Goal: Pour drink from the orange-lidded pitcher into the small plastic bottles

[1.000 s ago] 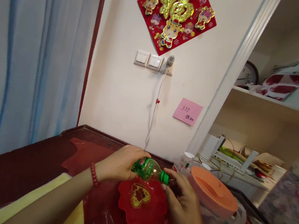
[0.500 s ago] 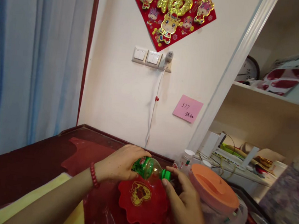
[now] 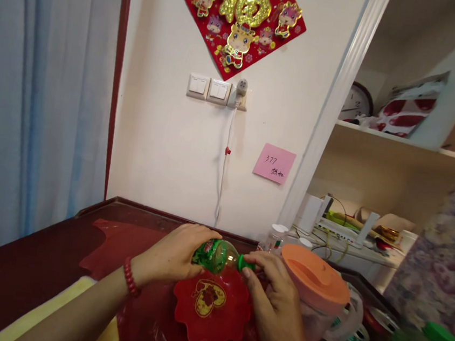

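A clear plastic bottle [image 3: 227, 254] with a green label lies tilted on its side, its neck pointing right. My left hand [image 3: 176, 254], with a red bead bracelet at the wrist, is wrapped round the bottle's body. The thumb and fingers of my right hand [image 3: 274, 289] pinch the green bottle cap [image 3: 244, 263] at the neck. Just below the bottle is a red scalloped plate [image 3: 214, 329] with a gold heart design. Whether the bottle touches the plate's far rim I cannot tell.
Right of my right hand stands a pitcher with an orange lid [image 3: 316, 275]. Beyond it are drink cans [image 3: 380, 319] and a large green-capped container [image 3: 441, 339]. A yellow cloth [image 3: 50, 309] lies under my left forearm. A white-lidded jar [image 3: 277, 235] stands near the wall.
The view has shifted, so the wall and table items sit further left. My left hand still grips the bottle, and my right fingers remain on its cap, curled a little differently.
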`<state>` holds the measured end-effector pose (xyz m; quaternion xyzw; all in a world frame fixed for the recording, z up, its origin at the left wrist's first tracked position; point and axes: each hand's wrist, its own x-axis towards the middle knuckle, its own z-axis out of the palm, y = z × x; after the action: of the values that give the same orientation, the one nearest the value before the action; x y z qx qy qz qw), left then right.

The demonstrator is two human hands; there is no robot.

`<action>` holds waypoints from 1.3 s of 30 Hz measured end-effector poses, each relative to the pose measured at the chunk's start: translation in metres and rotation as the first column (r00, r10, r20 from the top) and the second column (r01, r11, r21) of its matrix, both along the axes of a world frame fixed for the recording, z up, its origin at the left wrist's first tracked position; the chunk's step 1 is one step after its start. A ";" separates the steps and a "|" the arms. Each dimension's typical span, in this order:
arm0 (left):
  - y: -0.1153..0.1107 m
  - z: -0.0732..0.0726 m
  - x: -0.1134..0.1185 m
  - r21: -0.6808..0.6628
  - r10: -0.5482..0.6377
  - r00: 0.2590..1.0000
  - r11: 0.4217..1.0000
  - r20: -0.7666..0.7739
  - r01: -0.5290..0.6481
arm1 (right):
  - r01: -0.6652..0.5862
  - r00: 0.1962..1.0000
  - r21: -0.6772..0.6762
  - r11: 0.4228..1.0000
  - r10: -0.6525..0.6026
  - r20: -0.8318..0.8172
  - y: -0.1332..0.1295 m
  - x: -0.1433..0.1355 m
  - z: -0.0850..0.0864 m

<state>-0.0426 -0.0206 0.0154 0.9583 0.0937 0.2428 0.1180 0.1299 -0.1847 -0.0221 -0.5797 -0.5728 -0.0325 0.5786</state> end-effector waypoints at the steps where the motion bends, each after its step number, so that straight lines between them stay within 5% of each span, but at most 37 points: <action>1: 0.001 0.000 0.000 -0.005 0.003 1.000 1.000 -0.003 -0.003 | 0.012 1.000 0.016 1.000 -0.012 0.005 0.000 0.001 0.000; 5: 0.003 -0.001 -0.001 -0.058 0.013 1.000 0.998 0.013 -0.013 | 0.090 0.995 0.121 0.989 -0.094 0.027 -0.002 0.002 0.004; 8: 0.002 -0.001 0.001 -0.245 0.017 0.997 0.969 0.081 0.003 | 0.144 0.987 0.207 0.968 -0.156 0.043 -0.006 0.002 0.011; 10: 0.000 -0.004 0.006 -0.436 0.001 0.988 0.897 0.152 0.066 | 0.171 0.981 0.248 0.954 -0.187 0.046 -0.010 0.000 0.016; 13: 0.000 -0.015 0.017 -0.678 -0.037 0.972 0.711 0.231 0.188 | 0.184 0.976 0.292 0.938 -0.211 0.062 -0.017 -0.005 0.024; 15: 0.001 -0.027 0.024 -0.765 -0.048 0.967 0.603 0.250 0.228 | 0.177 0.974 0.308 0.935 -0.211 0.080 -0.020 -0.009 0.028; 18: 0.005 -0.045 0.033 -0.811 -0.039 0.962 0.530 0.270 0.249 | 0.158 0.975 0.326 0.932 -0.200 0.099 -0.023 -0.012 0.033; 28: 0.019 -0.079 0.046 -0.812 -0.029 0.966 0.535 0.257 0.232 | 0.138 0.979 0.362 0.922 -0.182 0.092 -0.029 -0.014 0.040; 39: 0.029 -0.083 0.042 -0.775 -0.120 0.975 0.592 0.186 0.221 | 0.132 0.982 0.365 0.921 -0.172 0.079 -0.030 -0.014 0.043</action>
<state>-0.0004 0.0085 -0.0679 0.7963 0.0922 0.2182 0.5565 0.1160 -0.2151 0.0210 -0.5046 -0.5412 -0.2129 0.6381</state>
